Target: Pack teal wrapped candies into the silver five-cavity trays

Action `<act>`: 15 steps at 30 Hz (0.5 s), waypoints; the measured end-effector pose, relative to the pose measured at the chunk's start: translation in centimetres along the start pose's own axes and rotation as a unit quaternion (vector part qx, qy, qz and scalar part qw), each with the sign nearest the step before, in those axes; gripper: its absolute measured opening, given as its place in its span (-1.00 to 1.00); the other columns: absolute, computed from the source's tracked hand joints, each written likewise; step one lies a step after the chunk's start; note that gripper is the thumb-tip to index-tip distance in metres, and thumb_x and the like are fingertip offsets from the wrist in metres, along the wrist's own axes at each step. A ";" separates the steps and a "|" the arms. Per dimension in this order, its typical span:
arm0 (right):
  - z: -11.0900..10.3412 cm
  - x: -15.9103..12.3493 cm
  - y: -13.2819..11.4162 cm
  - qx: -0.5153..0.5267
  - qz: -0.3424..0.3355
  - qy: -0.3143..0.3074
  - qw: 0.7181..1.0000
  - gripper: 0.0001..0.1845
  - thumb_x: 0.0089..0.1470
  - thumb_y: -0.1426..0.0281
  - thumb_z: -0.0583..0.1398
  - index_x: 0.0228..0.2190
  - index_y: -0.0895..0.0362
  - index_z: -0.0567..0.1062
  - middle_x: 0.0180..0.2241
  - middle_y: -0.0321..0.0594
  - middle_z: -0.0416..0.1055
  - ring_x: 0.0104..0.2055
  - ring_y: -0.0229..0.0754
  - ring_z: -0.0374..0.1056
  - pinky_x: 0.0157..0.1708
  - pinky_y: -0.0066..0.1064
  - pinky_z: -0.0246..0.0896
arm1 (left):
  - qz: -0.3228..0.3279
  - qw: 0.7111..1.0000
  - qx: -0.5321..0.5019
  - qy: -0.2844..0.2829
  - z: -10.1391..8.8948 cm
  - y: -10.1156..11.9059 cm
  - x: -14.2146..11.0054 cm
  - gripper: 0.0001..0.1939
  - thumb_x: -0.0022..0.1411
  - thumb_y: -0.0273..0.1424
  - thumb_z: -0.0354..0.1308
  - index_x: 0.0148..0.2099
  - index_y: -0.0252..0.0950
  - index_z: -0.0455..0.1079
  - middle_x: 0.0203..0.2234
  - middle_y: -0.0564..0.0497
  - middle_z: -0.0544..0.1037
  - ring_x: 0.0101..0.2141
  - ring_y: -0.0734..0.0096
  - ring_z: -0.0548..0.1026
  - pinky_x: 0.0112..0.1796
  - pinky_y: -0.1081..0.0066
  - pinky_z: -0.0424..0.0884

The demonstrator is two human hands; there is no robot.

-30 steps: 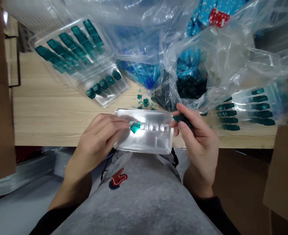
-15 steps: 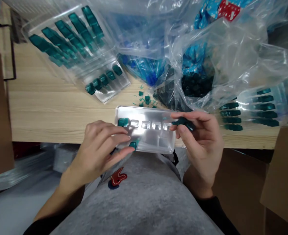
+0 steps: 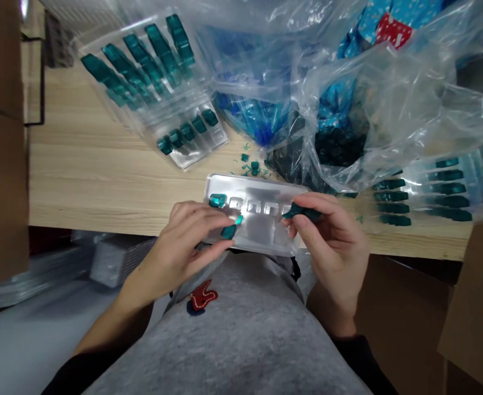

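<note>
A clear plastic blister tray (image 3: 257,236) with a row of square pockets lies at the table's front edge, against the grey top. One teal translucent plastic piece (image 3: 217,200) sits in its left end pocket. My left hand (image 3: 187,236) reaches over the tray's left side, thumb and fingertips closed on a small teal piece (image 3: 228,232). At the tray's right end, my right hand (image 3: 334,236) pinches a longer dark teal piece (image 3: 302,212) between thumb and fingers. Its left tip is over the last pocket; I cannot tell whether it touches.
Open blister packs with rows of teal pieces lie at the upper left (image 3: 186,162) and right (image 3: 418,192). Small teal scraps (image 3: 254,167) lie behind the tray. Plastic bags, one with blue pieces (image 3: 261,123), one with dark pieces (image 3: 340,145), crowd the back. Cardboard (image 3: 0,164) stands left.
My left hand has moved right and closed on the small teal piece, which is now raised and tilted. The view has shifted slightly. My right hand still holds the dark teal piece.
</note>
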State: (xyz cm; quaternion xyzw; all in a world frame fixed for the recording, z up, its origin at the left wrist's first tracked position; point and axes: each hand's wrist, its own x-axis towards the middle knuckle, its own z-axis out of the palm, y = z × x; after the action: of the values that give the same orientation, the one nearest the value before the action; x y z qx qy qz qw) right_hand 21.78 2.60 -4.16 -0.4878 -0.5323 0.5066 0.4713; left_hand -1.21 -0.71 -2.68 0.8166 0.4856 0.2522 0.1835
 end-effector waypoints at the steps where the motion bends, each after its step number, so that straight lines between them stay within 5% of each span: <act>1: 0.0 0.0 0.1 0.002 -0.001 -0.002 1.000 -0.75 0.17 0.48 0.28 -0.13 -0.05 0.60 -0.12 -0.24 0.47 -0.07 -0.15 0.46 -0.41 -0.43 0.40 | -0.005 1.000 0.000 0.018 0.0 -0.1 0.3 -0.74 0.32 -0.36 0.22 0.04 -0.16 0.35 -0.22 0.02 0.59 -0.20 0.28 0.52 -0.19 0.25 0.41; 7: -0.2 -0.3 0.4 0.002 -0.006 -0.014 1.000 -0.75 0.19 0.47 0.27 -0.12 -0.07 0.59 -0.12 -0.27 0.47 -0.05 -0.15 0.45 -0.25 -0.33 0.37 | -0.052 0.990 -0.053 0.119 1.6 -1.9 2.1 -0.77 0.26 -0.42 0.28 -0.08 -0.14 0.34 -0.20 0.03 0.57 -0.15 0.28 0.53 -0.12 0.21 0.42; 15: -0.3 -0.5 0.4 0.005 0.003 -0.013 1.000 -0.75 0.20 0.50 0.27 -0.14 -0.06 0.59 -0.10 -0.29 0.46 -0.06 -0.20 0.45 -0.26 -0.38 0.36 | -0.016 0.997 -0.030 0.065 1.4 -2.5 2.9 -0.81 0.31 -0.43 0.23 -0.05 -0.19 0.34 -0.16 0.02 0.60 -0.12 0.29 0.56 -0.12 0.24 0.41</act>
State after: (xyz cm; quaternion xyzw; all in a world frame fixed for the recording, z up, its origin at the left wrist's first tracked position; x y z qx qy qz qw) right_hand 22.17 2.11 -4.59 -0.4801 -0.5346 0.5172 0.4650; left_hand -0.96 2.93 -4.42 0.7847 0.5018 0.3166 0.1798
